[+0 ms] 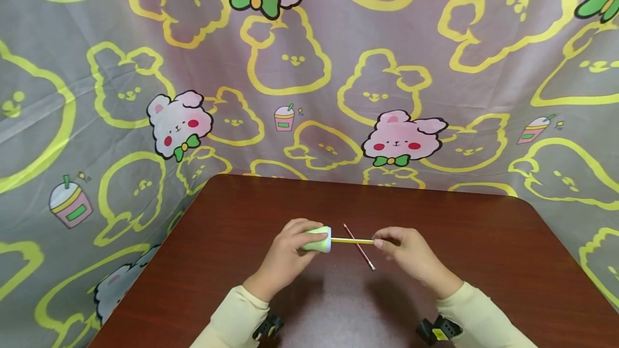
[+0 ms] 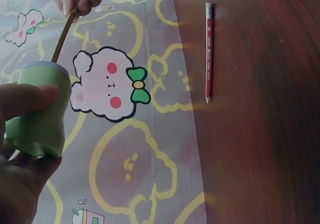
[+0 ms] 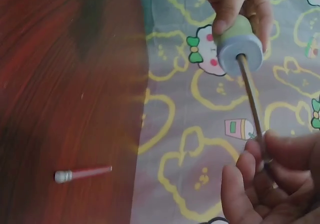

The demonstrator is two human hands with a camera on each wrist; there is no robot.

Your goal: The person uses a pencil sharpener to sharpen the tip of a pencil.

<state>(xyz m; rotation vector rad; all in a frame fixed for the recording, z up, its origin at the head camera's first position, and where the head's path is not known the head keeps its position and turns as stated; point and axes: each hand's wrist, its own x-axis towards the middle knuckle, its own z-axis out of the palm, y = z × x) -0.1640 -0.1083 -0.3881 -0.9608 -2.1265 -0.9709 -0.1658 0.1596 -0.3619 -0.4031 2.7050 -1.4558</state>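
My left hand [image 1: 286, 255] grips a green pencil sharpener [image 1: 320, 246] held on its side above the table, its pale blue end facing right. From the hole in that end [image 3: 229, 57] a yellow pencil [image 1: 349, 240] sticks out, its tip hidden inside the body. The pencil's other end is pinched between the thumb and fingers of my right hand [image 1: 411, 251]. In the left wrist view the thumb lies across the green body [image 2: 49, 126]. A red pencil [image 1: 366, 258] with a white eraser end rests on the table, passing below the yellow one in the head view.
Both hands are over a dark red-brown wooden table [image 1: 251, 203] with rounded far corners. A grey curtain [image 1: 319, 111] printed with yellow outlines and pink bunny faces hangs behind it and along its sides. Dark straps with small devices [image 1: 439, 330] sit at both wrists.
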